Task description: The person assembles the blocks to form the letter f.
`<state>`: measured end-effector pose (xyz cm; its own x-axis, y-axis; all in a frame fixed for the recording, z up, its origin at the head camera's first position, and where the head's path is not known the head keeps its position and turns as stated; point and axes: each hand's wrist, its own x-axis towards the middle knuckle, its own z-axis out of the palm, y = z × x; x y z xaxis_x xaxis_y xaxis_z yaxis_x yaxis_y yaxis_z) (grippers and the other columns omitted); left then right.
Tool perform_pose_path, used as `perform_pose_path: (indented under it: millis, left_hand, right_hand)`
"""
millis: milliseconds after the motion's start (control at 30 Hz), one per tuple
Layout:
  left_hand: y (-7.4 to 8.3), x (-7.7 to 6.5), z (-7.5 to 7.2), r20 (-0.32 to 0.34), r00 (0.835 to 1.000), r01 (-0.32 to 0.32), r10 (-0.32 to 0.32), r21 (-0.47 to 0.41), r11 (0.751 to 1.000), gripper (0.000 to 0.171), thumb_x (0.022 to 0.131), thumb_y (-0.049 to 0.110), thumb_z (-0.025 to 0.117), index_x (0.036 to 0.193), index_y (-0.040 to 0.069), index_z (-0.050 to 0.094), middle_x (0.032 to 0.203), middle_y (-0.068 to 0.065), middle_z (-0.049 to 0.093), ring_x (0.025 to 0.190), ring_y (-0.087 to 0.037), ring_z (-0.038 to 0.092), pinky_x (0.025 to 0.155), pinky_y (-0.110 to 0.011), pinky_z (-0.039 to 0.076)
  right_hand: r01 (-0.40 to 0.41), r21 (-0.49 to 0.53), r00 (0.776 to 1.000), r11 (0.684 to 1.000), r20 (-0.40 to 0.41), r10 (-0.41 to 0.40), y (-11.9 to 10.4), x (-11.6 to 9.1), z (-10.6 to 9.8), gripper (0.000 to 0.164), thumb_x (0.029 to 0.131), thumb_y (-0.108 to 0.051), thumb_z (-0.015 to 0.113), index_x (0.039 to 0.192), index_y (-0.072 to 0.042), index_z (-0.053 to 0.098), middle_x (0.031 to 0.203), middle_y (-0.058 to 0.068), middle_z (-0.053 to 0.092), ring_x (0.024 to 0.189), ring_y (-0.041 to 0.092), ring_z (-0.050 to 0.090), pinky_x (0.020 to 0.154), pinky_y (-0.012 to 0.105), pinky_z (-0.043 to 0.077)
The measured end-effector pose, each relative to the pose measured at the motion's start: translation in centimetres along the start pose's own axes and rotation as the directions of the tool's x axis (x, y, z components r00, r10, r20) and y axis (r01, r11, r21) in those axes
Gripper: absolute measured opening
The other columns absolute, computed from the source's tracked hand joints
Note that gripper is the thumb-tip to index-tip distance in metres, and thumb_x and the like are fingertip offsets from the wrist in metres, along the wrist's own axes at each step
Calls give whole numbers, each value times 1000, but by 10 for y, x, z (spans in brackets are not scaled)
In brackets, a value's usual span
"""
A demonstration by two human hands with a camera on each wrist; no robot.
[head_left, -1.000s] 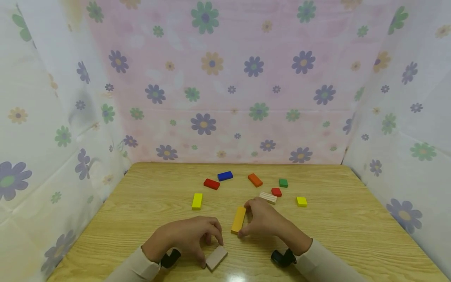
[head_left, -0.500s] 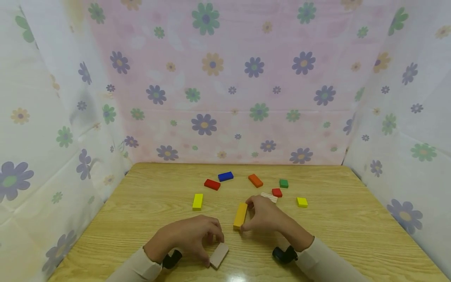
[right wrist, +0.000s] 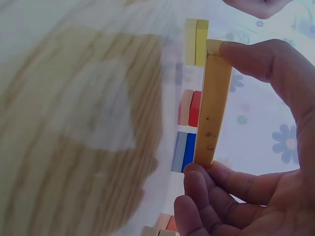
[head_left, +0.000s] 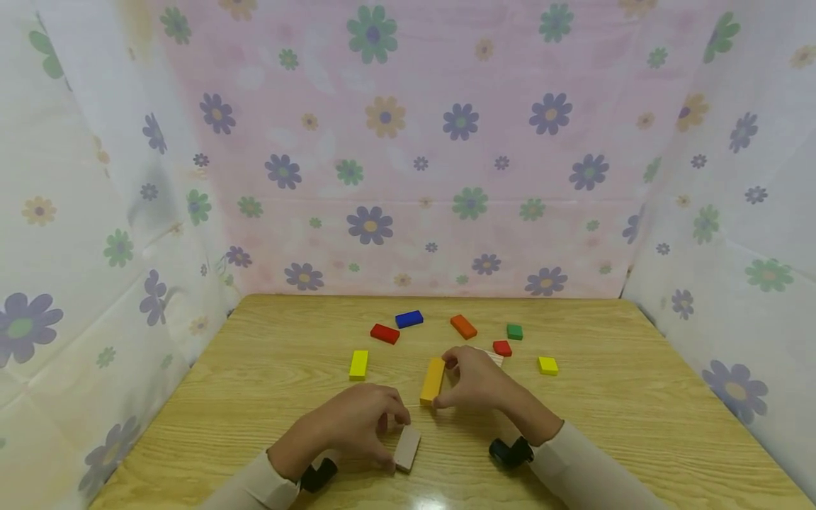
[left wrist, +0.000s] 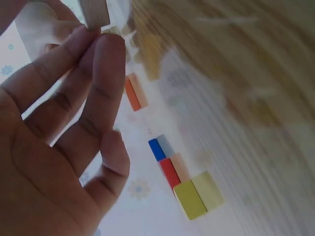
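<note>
Two hands worked near the front edge of the wooden table [head_left: 268, 397]. The right hand [head_left: 479, 381] pinched the long orange-yellow block [head_left: 433, 380] end to end, thumb on the near end and fingers on the far end; the right wrist view showed the same pinch [right wrist: 212, 103]. The left hand [head_left: 357, 421] curled its fingertips on the plain beige block [head_left: 406, 448], which lay just in front of and slightly left of the long block; the left wrist view showed fingertips [left wrist: 93, 46] closed on its edge.

Progress, as a judgement: only these two blocks were in hand, close together but apart, nothing stacked or joined yet. Loose pieces remained: small yellow block [head_left: 358, 364] left of the long block, red block [head_left: 384, 333] and blue block [head_left: 409, 319] behind it to the left, orange block [head_left: 463, 326] behind it, small red block [head_left: 501, 348], green block [head_left: 514, 331] and yellow square [head_left: 547, 365] to its right. A pale striped block [head_left: 495, 356] peeked out just behind the right hand.

Against a second ago: the long block had moved farther from the table's front edge, with the right hand along. The beige block had turned from slanted to nearly parallel with the long block and shifted right, closer to it. Loose pieces had not moved.
</note>
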<state>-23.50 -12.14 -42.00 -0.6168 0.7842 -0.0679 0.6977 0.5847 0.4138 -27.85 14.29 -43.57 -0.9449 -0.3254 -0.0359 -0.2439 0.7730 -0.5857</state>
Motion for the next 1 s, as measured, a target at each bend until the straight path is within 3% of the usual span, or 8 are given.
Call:
perform_pose_path:
  millis: [233,700,1000]
  left_hand:
    - [8,1,3,-23,996,84,-84,10,996,52,71,46,95,115,27,77,107,18,67,76,4,59,67,-16,49]
    - [15,10,12,-55,986,158,-157,6,987,52,67,52,95,110,27,79,98,18,65,72,2,54,65,-19,46]
    - [23,12,14,-44,967,249,-250,-40,968,52,66,49,96,110,27,79,100,18,65,77,1,55,69,-22,47]
  right_hand:
    - [19,12,1000,1000,15,-19,2,4,0,85,63,-45,97,131,-7,65,120,3,69,109,19,63,99,44,55]
    - [79,23,996,997,50,-80,6,9,2,83,63,-42,95,131,-5,65,120,4,68,109,20,62,99,45,54]
    - [103,20,992,994,77,-104,5,11,2,82,65,-40,95,132,-3,65,124,4,68,115,21,61,103,46,52]
